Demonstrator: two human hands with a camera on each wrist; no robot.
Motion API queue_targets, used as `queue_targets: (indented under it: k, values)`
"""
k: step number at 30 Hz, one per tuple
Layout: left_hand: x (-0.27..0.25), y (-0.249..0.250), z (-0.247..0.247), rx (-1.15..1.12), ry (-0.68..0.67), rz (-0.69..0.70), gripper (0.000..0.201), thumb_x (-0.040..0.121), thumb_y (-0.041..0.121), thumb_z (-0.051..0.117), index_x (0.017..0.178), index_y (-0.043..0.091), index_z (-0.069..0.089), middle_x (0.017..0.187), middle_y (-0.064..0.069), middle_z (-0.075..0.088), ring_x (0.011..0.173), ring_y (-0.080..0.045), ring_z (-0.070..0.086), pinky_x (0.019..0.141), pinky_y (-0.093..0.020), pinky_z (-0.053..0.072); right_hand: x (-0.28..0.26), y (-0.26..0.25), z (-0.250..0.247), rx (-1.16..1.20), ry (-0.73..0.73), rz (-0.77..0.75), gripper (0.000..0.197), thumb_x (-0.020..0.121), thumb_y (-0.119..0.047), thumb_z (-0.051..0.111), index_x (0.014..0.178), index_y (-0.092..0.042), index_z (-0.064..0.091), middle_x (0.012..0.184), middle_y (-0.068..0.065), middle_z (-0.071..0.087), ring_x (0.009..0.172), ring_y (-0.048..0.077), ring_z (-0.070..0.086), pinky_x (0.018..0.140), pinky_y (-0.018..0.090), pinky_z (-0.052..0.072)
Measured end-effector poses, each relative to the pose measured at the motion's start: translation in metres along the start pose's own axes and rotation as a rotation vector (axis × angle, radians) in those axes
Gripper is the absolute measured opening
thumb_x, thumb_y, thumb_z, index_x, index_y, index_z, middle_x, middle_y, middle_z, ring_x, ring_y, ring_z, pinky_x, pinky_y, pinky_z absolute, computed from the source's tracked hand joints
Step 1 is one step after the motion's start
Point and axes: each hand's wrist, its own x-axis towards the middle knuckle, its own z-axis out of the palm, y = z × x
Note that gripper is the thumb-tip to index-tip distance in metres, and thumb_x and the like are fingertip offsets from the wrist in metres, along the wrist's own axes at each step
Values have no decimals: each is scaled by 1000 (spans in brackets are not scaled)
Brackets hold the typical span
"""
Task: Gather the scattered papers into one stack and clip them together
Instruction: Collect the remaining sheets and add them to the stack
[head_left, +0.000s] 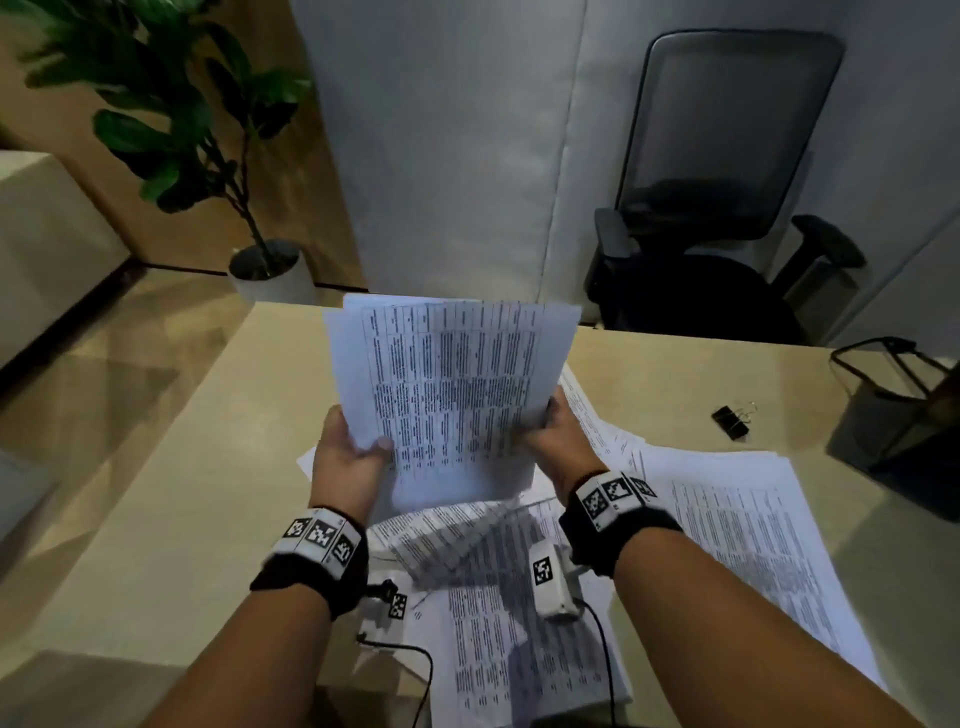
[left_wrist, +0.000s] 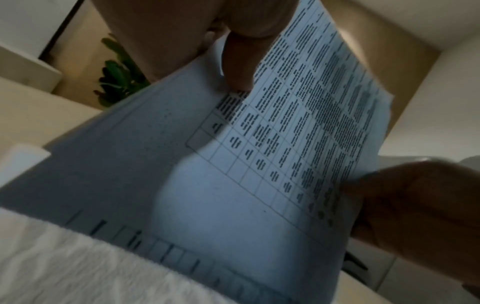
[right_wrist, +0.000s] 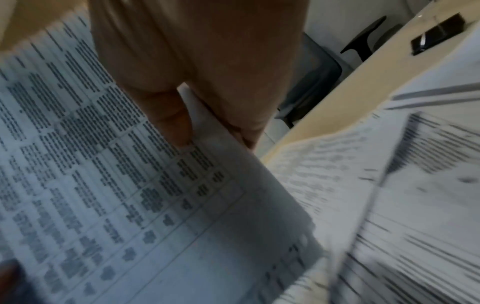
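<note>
the left hand and right hand each pinch a lower side edge of the held sheaf, thumbs on the printed face, fingers curled behind; it stands raised off the worktop. above both grips the sheets fan unevenly, so a loose pinch could let inner pages slide out. below and right of the grips, loose papers still lie spread out, and lowering the sheaf carelessly may skew them further. the binder clip sits well right of the right grip, untouched, needing a freed hand.
</note>
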Motion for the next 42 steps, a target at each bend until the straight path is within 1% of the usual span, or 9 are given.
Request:
queue_targets:
  k: [3,6,11,17,24,29,33,36,42]
  values:
    - [1,18,-1,-131,-29,56,56,74,-8,66,116,26,55,113,-2,67,102,-21,64,80,-45,54,-6,-18,0,45,6,-149,58,81,10,54,125,-26,48,120,4,64,111,22,61,84,41,56]
    - [-5,23,3,-202,-12,44,59,61,-1,63,112,25,51,105,-1,63,95,-16,60,71,-33,50,-16,-21,-2,-27,4,-172,61,78,8,52,127,-27,42,119,8,60,111,23,59,85,45,56]
    - [-9,18,7,-148,20,18,49,63,8,56,109,24,47,99,-7,56,87,-23,55,68,-34,46,-20,-24,-4,-53,17,-121,63,83,18,43,124,-29,34,115,6,52,106,18,55,73,24,51]
    - [-2,5,9,-118,46,10,52,77,-4,54,98,43,54,98,-3,61,92,-23,58,73,-36,48,-14,-14,0,-170,112,-131,49,84,11,45,117,-25,41,111,10,56,106,22,57,87,42,54]
    - [2,-38,9,152,-110,-99,48,89,-11,44,130,12,48,125,-10,58,119,-26,50,101,-37,35,-13,26,-2,-589,92,-82,21,90,0,45,102,3,63,103,19,66,92,32,61,73,34,51]
    - [7,-29,19,376,-86,-70,39,90,-4,43,127,10,41,103,-13,59,96,-31,57,79,-36,48,-10,23,-20,-528,252,-90,18,91,-1,49,82,-14,56,77,2,56,69,17,49,60,26,36]
    - [-6,-17,51,433,-187,-49,55,92,1,50,139,18,30,84,-2,59,77,-24,59,58,-24,40,-11,32,-54,-545,336,66,11,89,0,45,91,-9,52,85,9,58,80,27,55,69,33,45]
    - [-26,-21,84,422,-297,-72,71,91,3,55,146,31,20,109,1,52,90,-22,60,68,-26,47,-25,47,-92,-568,389,167,15,90,2,42,95,-8,52,86,10,57,80,28,55,60,28,41]
    - [-68,-44,161,553,-566,-49,45,89,5,54,130,25,53,130,1,55,91,-21,65,80,-38,56,-62,82,-178,-555,567,347,41,91,3,38,128,-7,53,116,16,62,95,30,58,77,29,45]
